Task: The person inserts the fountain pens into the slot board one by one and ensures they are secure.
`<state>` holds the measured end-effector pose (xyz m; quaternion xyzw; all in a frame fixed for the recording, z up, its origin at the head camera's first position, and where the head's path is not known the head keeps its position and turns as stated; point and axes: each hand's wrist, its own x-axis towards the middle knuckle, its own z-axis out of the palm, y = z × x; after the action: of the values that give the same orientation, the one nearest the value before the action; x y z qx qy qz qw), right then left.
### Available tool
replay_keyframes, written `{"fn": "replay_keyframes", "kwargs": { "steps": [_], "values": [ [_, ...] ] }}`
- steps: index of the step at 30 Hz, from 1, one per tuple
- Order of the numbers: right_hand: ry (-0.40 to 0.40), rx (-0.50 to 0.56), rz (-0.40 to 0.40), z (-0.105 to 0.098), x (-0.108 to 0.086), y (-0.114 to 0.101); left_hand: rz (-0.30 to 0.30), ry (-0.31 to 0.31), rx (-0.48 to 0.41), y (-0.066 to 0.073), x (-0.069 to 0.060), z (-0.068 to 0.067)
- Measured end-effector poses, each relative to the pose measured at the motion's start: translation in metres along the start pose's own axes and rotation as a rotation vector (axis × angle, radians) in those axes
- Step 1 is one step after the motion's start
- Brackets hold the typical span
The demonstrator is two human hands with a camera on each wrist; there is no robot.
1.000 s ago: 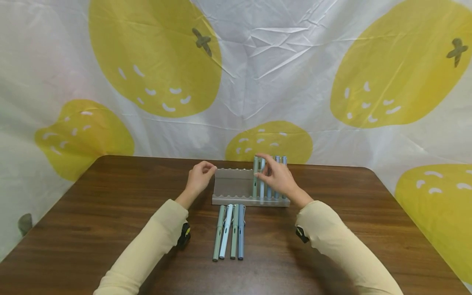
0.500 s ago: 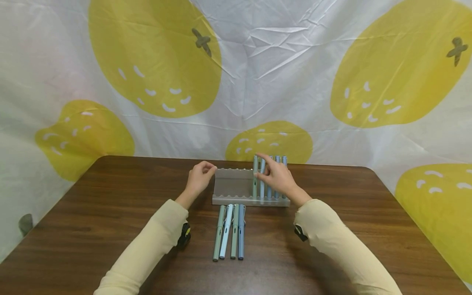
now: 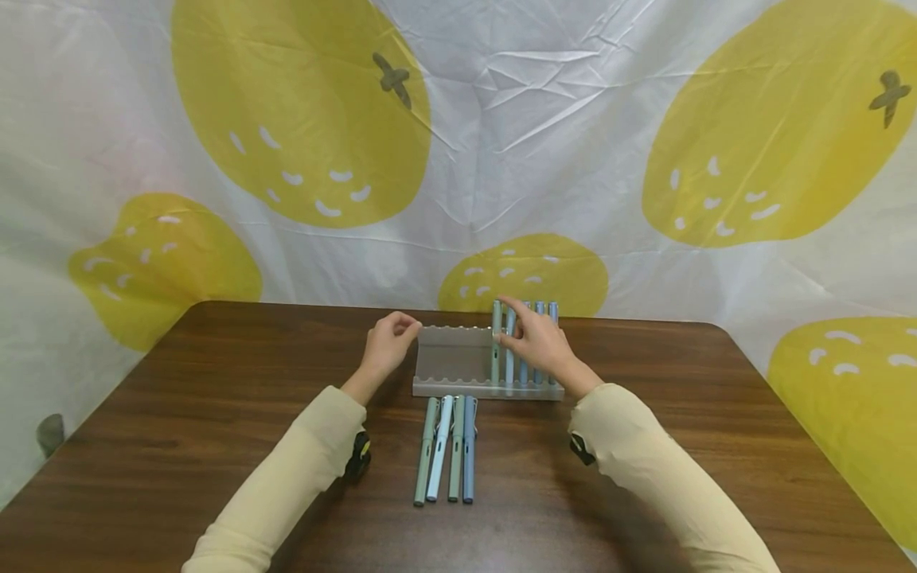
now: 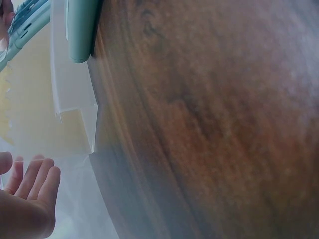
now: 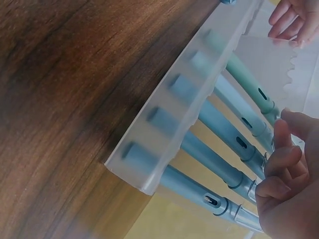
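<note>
A clear frosted pen rack point(image 3: 451, 390) with scalloped edges stands on the table. My left hand point(image 3: 387, 346) pinches its upper left corner between thumb and index finger. At the rack's middle, my right hand point(image 3: 542, 346) holds a green pen point(image 3: 496, 366), the index finger at its top and the thumb lower down. That pen sits in a notch, leaning back. To its right, a pale blue pen point(image 5: 232, 99) and several darker blue pens point(image 5: 199, 157) fill neighbouring notches, partly hidden by the right hand in the head view. The rack's left notches hold no pens.
In front of the rack lie several pens side by side: a green pen point(image 3: 426, 454), a light blue pen point(image 3: 440, 450), another green pen point(image 3: 455, 458) and a blue pen point(image 3: 469, 454). A fruit-patterned cloth point(image 3: 473, 159) hangs behind the wooden table point(image 3: 286, 342).
Almost nothing differs. Both hands keep their places at the rack, with only a very slight shift of the right wrist and sleeve.
</note>
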<state>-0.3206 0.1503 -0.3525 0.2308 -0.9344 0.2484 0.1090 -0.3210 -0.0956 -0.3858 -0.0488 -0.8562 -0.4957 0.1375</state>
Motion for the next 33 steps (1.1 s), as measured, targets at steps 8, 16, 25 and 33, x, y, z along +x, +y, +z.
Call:
{"fn": "replay_keyframes", "kwargs": {
  "steps": [8,16,25,33],
  "values": [
    [-0.004,-0.004,-0.008,0.000,0.000,0.000,-0.001,0.002,0.001,0.001,-0.001,-0.001],
    [-0.004,0.001,-0.008,-0.001,0.000,0.000,0.000,0.005,0.001,0.002,0.000,0.000],
    [0.090,0.050,-0.044,-0.002,-0.008,0.004,-0.005,0.001,-0.001,0.002,0.000,-0.001],
    [0.125,0.090,-0.104,0.003,-0.025,0.008,-0.001,0.003,0.001,0.002,0.000,-0.001]
  ]
}}
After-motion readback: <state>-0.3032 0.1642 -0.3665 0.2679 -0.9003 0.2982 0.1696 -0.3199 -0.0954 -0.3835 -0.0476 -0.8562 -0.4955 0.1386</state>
